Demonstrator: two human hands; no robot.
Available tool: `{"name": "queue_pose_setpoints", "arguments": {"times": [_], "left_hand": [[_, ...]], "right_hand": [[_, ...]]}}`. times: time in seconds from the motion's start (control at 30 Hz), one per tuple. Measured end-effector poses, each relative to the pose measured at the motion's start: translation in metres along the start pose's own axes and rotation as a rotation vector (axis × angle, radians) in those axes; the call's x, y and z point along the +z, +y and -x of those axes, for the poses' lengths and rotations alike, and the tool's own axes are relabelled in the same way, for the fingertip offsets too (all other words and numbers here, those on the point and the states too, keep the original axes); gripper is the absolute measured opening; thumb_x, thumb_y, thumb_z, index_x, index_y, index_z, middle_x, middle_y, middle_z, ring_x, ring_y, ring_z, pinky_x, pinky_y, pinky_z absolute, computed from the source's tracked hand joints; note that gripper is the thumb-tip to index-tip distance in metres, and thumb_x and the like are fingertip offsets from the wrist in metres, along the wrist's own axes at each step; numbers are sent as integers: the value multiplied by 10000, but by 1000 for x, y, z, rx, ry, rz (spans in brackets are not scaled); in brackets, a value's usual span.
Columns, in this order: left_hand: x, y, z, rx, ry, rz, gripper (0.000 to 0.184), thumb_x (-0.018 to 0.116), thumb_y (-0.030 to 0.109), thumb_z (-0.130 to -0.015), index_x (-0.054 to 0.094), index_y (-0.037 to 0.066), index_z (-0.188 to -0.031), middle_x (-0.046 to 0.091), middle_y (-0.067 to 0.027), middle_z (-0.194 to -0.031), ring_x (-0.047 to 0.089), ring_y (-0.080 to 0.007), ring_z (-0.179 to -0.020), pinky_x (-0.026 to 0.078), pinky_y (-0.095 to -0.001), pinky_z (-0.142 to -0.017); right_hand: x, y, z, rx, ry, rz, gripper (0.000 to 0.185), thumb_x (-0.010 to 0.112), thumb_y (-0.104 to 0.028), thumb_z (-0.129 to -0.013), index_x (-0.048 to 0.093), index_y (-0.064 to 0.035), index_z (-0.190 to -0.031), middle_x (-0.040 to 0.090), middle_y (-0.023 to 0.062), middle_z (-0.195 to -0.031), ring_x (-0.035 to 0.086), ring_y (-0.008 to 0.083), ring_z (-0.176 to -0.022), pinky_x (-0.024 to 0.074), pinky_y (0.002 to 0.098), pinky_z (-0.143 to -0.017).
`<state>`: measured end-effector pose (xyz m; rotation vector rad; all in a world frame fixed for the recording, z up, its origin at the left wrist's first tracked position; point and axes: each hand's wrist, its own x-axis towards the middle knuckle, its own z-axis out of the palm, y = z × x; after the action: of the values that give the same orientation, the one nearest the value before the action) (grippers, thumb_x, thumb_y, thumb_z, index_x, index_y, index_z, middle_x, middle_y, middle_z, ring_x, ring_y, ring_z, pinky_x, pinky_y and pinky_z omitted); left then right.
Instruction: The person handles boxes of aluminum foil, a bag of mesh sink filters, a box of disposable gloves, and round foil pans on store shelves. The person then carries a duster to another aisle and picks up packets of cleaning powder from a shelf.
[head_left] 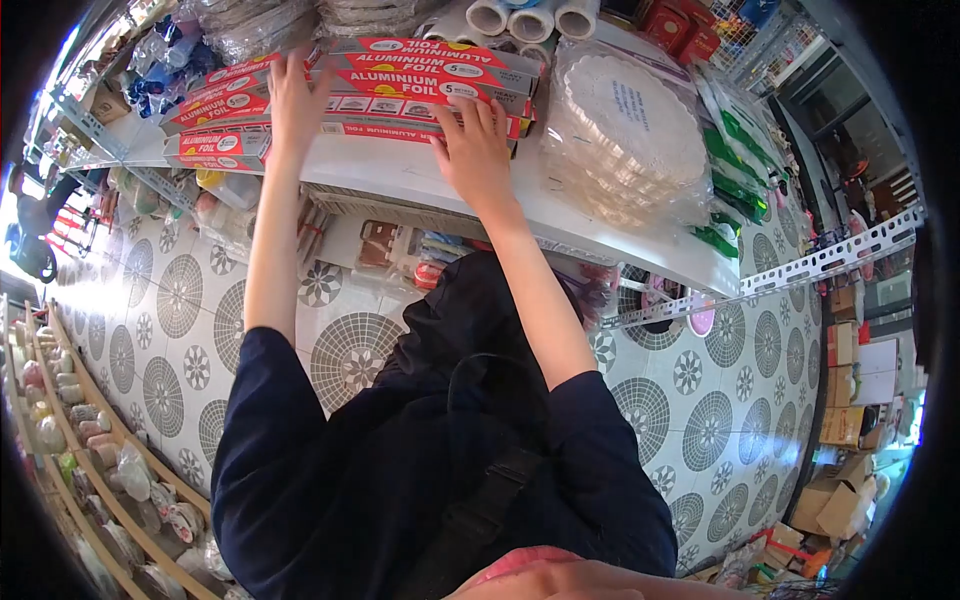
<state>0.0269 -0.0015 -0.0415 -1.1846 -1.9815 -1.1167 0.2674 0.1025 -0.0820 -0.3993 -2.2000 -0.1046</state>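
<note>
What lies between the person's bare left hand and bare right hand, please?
Long red-and-grey cardboard aluminium foil boxes lie between the left hand and the right hand, in the head view.

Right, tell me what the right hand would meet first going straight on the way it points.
The right hand would meet the foil boxes first; its fingertips seem to rest on them, though depth is unclear. Plastic-wrapped packs lie behind.
</note>
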Motion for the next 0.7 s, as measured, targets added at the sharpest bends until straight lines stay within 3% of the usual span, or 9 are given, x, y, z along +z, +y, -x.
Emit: {"name": "queue_pose_setpoints", "arguments": {"times": [0.07, 0.17, 0.27, 0.3, 0.43, 0.53, 0.63, 0.7], "left_hand": [[16, -31, -26, -66, 34, -126, 588, 604, 469, -855, 535, 24, -1233, 581, -229, -1093, 545, -349, -1080, 411, -443, -933], [25, -26, -46, -399, -409, 168, 768, 527, 595, -854, 463, -23, -1305, 552, -277, -1216, 572, -403, -1059, 438, -437, -927], [65, -48, -50, -292, -452, -102, 915, 495, 720, -783, 455, -29, -1306, 594, -310, -1116, 569, -410, -1093, 442, -425, -934], [61, -43, -48, -276, -361, -53, 970, 451, 773, -765, 510, -66, -1247, 605, -322, -1076, 578, -419, -1080, 454, -428, -918], [65, -66, -80, -524, -651, 105, 1009, 405, 811, -759, 620, -131, -1050, 630, -320, -997, 616, -410, -1013, 466, -433, -883], [74, -71, -81, -377, -618, -38, 1002, 444, 812, -739, 627, -120, -1057, 662, -256, -934, 663, -333, -870, 485, -416, -790], [82, -75, -83, -501, -671, 71, 984, 456, 806, -739, 632, -115, -1037, 668, -207, -877, 662, -277, -756, 497, -387, -682], [79, -62, -78, -563, -675, 149, 1007, 421, 808, -757, 616, -135, -1052, 656, -251, -938, 650, -321, -872, 491, -388, -761]], "right_hand": [[-1, -2, -1, -7, 14, -17, 394, 680, -182, -777, 582, -135, -1156, 545, 44, -1121, 487, 235, -1101, 316, 474, -1030], [0, -1, 3, -2, -49, 68, 392, 682, -189, -778, 585, -148, -1156, 547, 32, -1137, 489, 224, -1103, 296, 496, -1037], [-3, -1, 5, 27, -61, 103, 395, 680, -192, -783, 584, -159, -1165, 549, 22, -1147, 491, 215, -1101, 278, 517, -1041], [-4, 0, 6, 28, -59, 102, 396, 678, -191, -785, 584, -162, -1168, 550, 21, -1147, 492, 213, -1100, 274, 523, -1041], [-5, 0, 7, 29, -56, 107, 395, 674, -185, -789, 583, -168, -1172, 550, 17, -1145, 493, 208, -1099, 260, 537, -1045], [-5, 0, 7, 33, -54, 101, 391, 671, -178, -790, 583, -170, -1171, 552, 18, -1140, 493, 207, -1101, 253, 545, -1048], [-4, 0, 7, 41, -47, 94, 390, 669, -169, -789, 584, -169, -1169, 554, 19, -1133, 493, 207, -1103, 248, 547, -1051], [-5, 0, 9, 44, -40, 90, 388, 668, -164, -787, 585, -168, -1166, 554, 20, -1129, 492, 207, -1105, 245, 548, -1052]]}}
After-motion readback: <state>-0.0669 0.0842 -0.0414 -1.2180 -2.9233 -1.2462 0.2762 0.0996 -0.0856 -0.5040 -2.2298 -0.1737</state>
